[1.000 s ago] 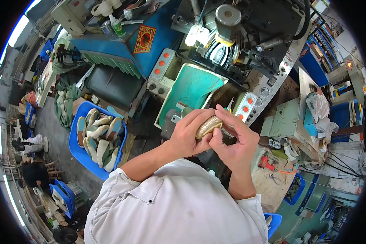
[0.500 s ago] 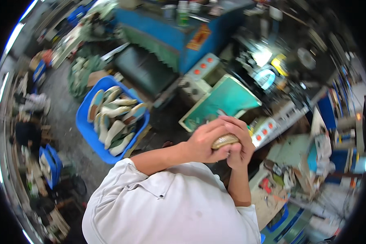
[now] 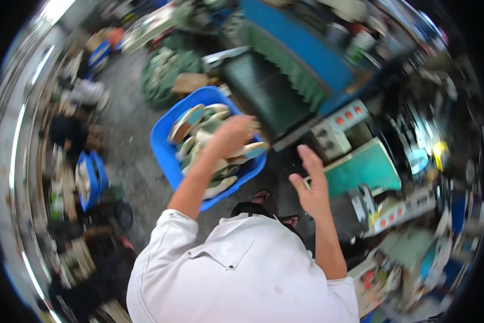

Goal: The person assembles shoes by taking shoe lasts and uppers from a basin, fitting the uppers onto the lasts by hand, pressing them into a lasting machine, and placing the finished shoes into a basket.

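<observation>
Shoes [image 3: 188,121] were piled in blue bin [image 3: 163,153], so prob. plenty left, qty done unclear; L hand [image 3: 234,133] was over them, too blurred to tell if clamped on one, R hand [image 3: 313,188] empty w/ thumb & fingers apart near green tray [image 3: 360,167].

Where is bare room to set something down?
Grey floor between the large blue basket and smaller blue bins looks bare, as does what shows of the teal tray between red-buttoned panels. The basket is crowded with shoes beneath the left hand.
</observation>
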Motion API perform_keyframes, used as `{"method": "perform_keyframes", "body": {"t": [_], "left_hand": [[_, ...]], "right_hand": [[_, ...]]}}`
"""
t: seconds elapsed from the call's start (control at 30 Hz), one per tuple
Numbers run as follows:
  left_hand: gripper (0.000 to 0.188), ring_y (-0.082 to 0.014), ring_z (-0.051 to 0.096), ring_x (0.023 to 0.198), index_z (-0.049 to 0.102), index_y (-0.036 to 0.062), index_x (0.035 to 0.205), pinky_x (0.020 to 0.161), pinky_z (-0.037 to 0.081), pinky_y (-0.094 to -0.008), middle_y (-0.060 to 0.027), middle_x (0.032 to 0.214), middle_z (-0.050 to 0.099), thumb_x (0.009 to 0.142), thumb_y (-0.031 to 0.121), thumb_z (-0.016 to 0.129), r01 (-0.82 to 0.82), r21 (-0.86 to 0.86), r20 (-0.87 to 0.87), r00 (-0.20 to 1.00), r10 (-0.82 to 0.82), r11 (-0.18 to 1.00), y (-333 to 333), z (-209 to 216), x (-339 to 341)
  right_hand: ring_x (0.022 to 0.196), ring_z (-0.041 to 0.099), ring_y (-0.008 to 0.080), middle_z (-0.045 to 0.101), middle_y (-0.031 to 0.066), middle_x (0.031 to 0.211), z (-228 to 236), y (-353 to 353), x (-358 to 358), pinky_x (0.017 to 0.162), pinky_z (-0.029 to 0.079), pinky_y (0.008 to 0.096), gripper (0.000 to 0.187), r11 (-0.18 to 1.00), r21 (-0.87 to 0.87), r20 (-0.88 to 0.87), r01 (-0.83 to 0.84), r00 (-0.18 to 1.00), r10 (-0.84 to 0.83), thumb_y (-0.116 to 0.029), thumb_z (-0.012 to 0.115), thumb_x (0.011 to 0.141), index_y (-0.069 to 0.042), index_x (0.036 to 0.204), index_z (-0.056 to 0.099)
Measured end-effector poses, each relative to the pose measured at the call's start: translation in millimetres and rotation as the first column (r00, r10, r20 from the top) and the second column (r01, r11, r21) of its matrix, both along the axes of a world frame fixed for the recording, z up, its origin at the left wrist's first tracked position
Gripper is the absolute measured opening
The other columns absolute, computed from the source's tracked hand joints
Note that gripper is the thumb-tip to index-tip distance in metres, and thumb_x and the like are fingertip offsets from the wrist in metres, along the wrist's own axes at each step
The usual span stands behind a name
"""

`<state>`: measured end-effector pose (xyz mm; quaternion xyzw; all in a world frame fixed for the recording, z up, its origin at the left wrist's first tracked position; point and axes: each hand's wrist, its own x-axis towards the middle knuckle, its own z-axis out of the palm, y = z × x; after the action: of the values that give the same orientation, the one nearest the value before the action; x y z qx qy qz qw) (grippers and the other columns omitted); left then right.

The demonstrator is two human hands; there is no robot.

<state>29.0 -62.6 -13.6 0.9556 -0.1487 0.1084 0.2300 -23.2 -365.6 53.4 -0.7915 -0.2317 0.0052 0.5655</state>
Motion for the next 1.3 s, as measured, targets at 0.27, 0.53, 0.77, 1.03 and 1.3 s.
{"method": "perform_keyframes", "body": {"t": [0.27,0.53,0.77,1.03,1.3], "left_hand": [[0.038,-0.0463,0.062,0.122,0.063,-0.0029,0.136,0.103,0.049,-0.0490,-0.0286,0.134,0.066,0.101,0.011,0.057,-0.146,0.072,-0.088,0.984,0.152,0.987,136,-133,31],[0.038,-0.0376,0.066,0.112,0.058,0.0021,0.142,0.094,0.054,-0.0503,-0.0240,0.130,0.060,0.108,0.018,0.056,0.140,-0.138,0.398,0.914,-0.075,0.980,-192,-63,38],[0.038,-0.0372,0.063,0.117,0.057,0.0008,0.143,0.098,0.054,-0.0483,-0.0203,0.139,0.059,0.110,0.018,0.054,0.452,0.039,0.595,0.705,-0.384,0.891,-389,77,-29],[0.036,-0.0369,0.062,0.122,0.059,-0.0001,0.142,0.098,0.053,-0.0459,-0.0184,0.137,0.063,0.107,0.009,0.055,0.596,0.212,0.569,0.569,-0.594,0.775,-473,128,-126],[0.029,-0.0328,0.066,0.114,0.066,-0.0027,0.132,0.097,0.052,-0.0429,-0.0185,0.128,0.068,0.105,0.003,0.057,0.690,0.125,0.464,0.595,-0.656,0.713,-501,110,-167]], "right_hand": [[0.102,0.073,0.0326,0.073,0.0144,0.115,-60,-124,-133,0.091,0.056,0.0395,0.027,0.939,-0.003,-0.305,0.345,0.894,-0.329,-0.017,0.070,0.098,-0.006,0.122,0.074],[0.084,0.071,0.0190,0.074,0.0104,0.094,-127,-309,-411,0.081,0.057,0.0325,0.023,-0.253,0.152,-0.288,0.955,-0.203,-0.936,-0.014,0.075,0.093,-0.004,0.113,0.072],[0.107,0.069,0.0363,0.071,0.0193,0.112,-227,-430,-766,0.093,0.055,0.0466,0.038,-0.717,-0.526,0.159,0.458,-0.775,-0.612,-0.009,0.079,0.080,-0.004,0.116,0.068],[0.119,0.064,0.0398,0.062,0.0171,0.132,-270,-470,-913,0.099,0.054,0.0499,0.064,-0.240,-0.955,0.080,0.175,-0.627,-0.775,-0.006,0.083,0.072,-0.010,0.130,0.058],[0.101,0.067,0.0377,0.061,0.0127,0.111,-233,-426,-859,0.089,0.056,0.0486,0.051,-0.285,-0.904,0.186,0.317,-0.308,-0.933,-0.010,0.090,0.065,-0.007,0.108,0.062]]}}
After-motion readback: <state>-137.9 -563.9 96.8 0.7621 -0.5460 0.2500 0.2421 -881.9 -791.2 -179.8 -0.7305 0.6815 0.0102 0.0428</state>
